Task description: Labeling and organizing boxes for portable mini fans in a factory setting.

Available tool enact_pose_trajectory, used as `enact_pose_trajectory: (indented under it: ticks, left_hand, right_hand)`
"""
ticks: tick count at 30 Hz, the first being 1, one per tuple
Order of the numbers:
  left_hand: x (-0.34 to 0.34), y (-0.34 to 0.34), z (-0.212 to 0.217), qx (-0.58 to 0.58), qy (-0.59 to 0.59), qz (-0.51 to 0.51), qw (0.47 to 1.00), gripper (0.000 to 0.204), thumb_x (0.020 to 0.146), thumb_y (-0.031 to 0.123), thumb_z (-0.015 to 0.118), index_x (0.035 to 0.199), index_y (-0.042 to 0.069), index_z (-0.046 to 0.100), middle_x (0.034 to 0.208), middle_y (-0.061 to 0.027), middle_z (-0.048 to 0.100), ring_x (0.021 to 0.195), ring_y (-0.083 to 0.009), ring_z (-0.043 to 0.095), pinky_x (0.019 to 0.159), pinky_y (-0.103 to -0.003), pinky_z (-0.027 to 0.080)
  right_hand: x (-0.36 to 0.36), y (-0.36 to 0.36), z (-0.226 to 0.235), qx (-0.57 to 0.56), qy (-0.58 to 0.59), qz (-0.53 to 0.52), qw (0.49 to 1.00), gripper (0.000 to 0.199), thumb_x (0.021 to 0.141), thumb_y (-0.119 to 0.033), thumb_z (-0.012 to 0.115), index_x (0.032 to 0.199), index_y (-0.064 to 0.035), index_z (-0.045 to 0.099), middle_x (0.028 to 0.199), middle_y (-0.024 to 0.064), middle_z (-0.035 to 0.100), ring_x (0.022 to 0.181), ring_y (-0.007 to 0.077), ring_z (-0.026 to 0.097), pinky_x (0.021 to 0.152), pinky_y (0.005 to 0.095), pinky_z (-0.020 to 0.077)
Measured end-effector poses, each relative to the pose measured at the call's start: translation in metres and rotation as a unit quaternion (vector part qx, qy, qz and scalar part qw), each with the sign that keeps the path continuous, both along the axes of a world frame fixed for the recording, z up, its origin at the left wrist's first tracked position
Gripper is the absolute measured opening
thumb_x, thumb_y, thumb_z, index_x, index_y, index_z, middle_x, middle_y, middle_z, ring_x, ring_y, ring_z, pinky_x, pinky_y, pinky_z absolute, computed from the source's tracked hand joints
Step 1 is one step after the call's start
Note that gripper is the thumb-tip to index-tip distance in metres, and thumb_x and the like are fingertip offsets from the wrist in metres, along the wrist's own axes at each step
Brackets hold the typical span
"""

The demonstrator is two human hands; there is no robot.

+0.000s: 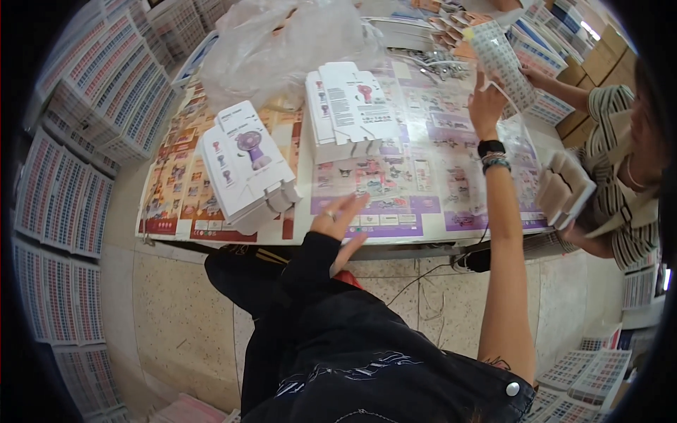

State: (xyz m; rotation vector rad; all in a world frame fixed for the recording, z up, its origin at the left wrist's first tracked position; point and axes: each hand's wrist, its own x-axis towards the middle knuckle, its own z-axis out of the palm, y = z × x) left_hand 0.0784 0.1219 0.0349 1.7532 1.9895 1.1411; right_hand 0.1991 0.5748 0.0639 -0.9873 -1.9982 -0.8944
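My left hand [340,227] hovers over the table's front edge with fingers apart and nothing in it, close to two piles of flat white cartons. The left pile [247,158] shows a purple hand-held fan. Another pile of cartons [352,113] lies farther back, its top one printed with a pink fan. My right hand [488,109] reaches far over the table, fingers stretched out at the lower left edge of a sheet of small stickers [502,60]. Whether they touch it I cannot tell. A co-worker's hand [539,77] is at that sheet's right edge.
Colourful printed sheets cover the table [451,169]. A clear plastic bag [282,49] lies at the back. The co-worker [620,155] stands at the right, by a bundle of white-edged card [566,189]. Tall stacks of printed sheets [63,190] line the left side. A cable [423,275] hangs below the table.
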Motion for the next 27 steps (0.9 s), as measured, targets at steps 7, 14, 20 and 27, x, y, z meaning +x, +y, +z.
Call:
enact_pose_trajectory:
  ticks: [7, 14, 20, 27]
  left_hand:
    - [0.009, -0.059, 0.009, -0.008, -0.054, -0.029, 0.998, 0.054, 0.087, 0.012, 0.064, 0.139, 0.012, 0.05, 0.123, -0.019, 0.058, 0.112, -0.035, 0.056, 0.096, -0.042, 0.043]
    - [0.017, -0.08, 0.027, -0.014, -0.146, -0.011, 0.989, 0.048, 0.092, 0.012, 0.057, 0.138, 0.004, 0.048, 0.125, -0.019, 0.059, 0.118, -0.0304, 0.057, 0.1, -0.036, 0.043]
    - [0.025, -0.094, 0.004, 0.03, -0.131, -0.04, 0.99, 0.05, 0.088, 0.009, 0.062, 0.137, 0.009, 0.051, 0.121, -0.0167, 0.061, 0.11, -0.0308, 0.059, 0.095, -0.038, 0.044]
    - [0.032, -0.106, -0.01, -0.017, -0.174, -0.066, 0.982, 0.05, 0.092, 0.009, 0.055, 0.141, 0.004, 0.044, 0.127, -0.0186, 0.058, 0.121, -0.0267, 0.055, 0.103, -0.034, 0.04]
  right_hand:
    - [-0.018, -0.008, 0.044, -0.035, -0.023, 0.074, 0.996, 0.057, 0.082, -0.007, 0.058, 0.138, -0.0149, 0.048, 0.093, 0.0149, 0.068, 0.059, 0.0282, 0.064, 0.052, 0.0379, 0.053]
    - [-0.03, -0.077, 0.021, -0.203, -0.101, 0.162, 0.96, 0.016, 0.085, -0.016, 0.062, 0.095, -0.0034, 0.061, 0.084, 0.0179, 0.068, 0.081, 0.0352, 0.068, 0.067, 0.0487, 0.0528]
    - [0.016, -0.154, -0.036, -0.496, -0.29, 0.009, 0.818, 0.094, 0.085, -0.069, 0.052, 0.153, -0.0141, 0.018, 0.147, 0.0411, 0.021, 0.131, 0.0606, 0.03, 0.106, 0.0544, 0.036]
    - [0.055, -0.243, -0.002, -0.56, -0.359, 0.074, 0.743, 0.09, 0.089, -0.071, 0.038, 0.155, -0.0158, 0.011, 0.146, 0.0435, 0.015, 0.132, 0.0594, 0.028, 0.108, 0.0527, 0.0357]
